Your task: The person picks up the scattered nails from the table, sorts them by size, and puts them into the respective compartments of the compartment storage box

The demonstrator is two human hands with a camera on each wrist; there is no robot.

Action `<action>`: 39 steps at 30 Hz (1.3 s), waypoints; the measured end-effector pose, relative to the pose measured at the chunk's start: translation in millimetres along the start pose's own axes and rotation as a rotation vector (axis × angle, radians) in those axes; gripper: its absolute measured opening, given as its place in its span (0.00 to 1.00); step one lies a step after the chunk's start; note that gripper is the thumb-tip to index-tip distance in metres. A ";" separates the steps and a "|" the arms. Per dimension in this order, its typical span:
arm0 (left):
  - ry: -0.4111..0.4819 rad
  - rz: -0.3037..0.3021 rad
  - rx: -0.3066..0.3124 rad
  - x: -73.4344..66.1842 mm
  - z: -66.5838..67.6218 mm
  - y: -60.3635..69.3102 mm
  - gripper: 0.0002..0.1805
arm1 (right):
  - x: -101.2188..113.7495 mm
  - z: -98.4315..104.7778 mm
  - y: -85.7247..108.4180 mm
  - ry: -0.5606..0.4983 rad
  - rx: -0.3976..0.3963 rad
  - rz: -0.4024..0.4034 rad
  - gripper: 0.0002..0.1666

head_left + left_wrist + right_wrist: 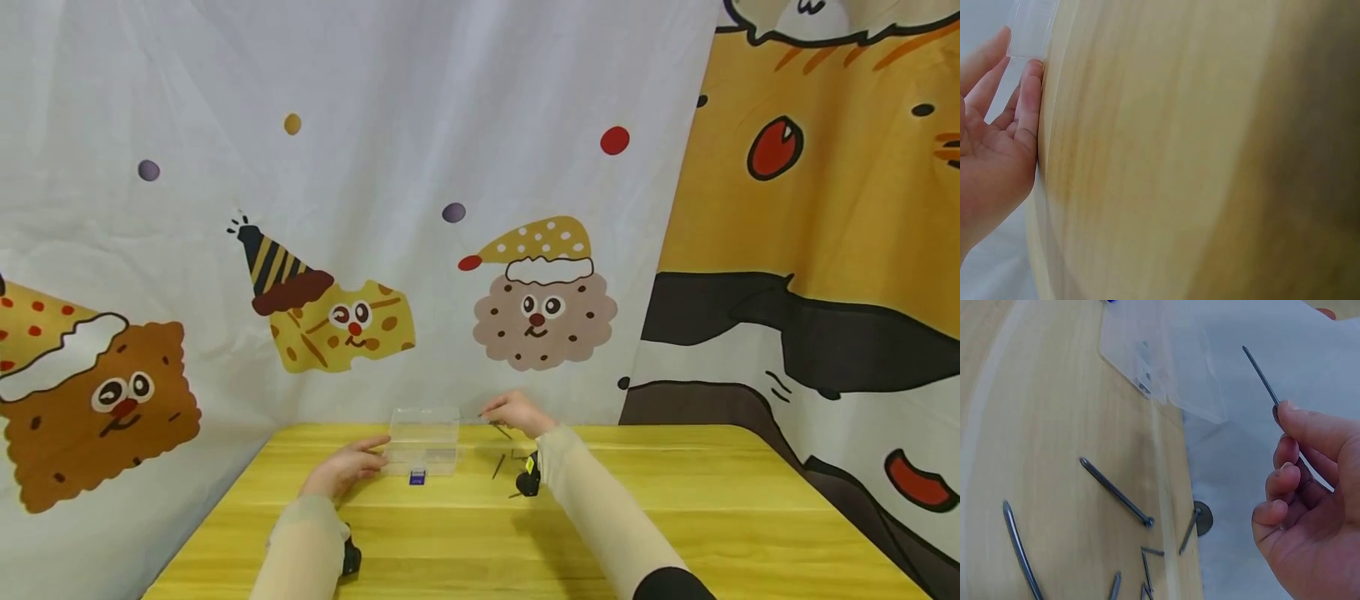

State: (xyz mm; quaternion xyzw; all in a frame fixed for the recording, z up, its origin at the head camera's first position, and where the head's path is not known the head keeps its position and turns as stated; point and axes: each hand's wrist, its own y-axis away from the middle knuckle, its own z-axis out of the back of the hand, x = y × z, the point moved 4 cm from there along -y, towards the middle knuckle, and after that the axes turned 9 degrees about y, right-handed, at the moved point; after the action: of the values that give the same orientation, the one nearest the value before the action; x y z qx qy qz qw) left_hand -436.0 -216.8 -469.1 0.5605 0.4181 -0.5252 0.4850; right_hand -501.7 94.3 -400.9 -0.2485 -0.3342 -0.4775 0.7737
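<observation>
A clear plastic box (pixel 422 460) with a raised lid (pixel 424 423) and a blue latch (pixel 417 477) stands toward the table's back. My left hand (pixel 345 468) is at its left side; in the left wrist view, straight fingertips (pixel 1032 70) touch the box. Right of the box, my right hand (pixel 1316 456) pinches a metal nail (pixel 1261 378) between thumb and index finger, its point slanting up toward the box. Several small dark shapes (pixel 1144 378) show through the box wall, their kind unclear.
Loose on the table right of the box lie a nail (pixel 1116 490), another thick nail (pixel 1021 550), a nail with a wide flat head (pixel 1204 517) and bent metal pieces (pixel 1147 569). A printed curtain (pixel 420 167) hangs behind the wooden table (pixel 450 533).
</observation>
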 end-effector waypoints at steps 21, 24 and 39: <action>0.002 -0.033 0.056 -2.5 -1.1 2.2 0.34 | -1.5 -42.3 -15.3 0.004 0.006 0.025 0.10; -0.010 -0.017 0.034 -5.1 -3.0 1.9 0.33 | 1.4 -45.1 -15.0 0.019 0.015 0.046 0.08; 0.005 -0.018 0.028 -3.4 -1.7 2.0 0.32 | 4.6 -65.0 -21.3 0.151 0.010 0.032 0.06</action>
State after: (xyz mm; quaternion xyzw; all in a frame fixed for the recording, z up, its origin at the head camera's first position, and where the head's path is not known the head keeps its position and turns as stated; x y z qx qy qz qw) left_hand -434.1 -215.3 -465.5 0.5646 0.4170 -0.5340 0.4714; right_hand -501.4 36.9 -438.5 -0.2133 -0.2731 -0.4807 0.8055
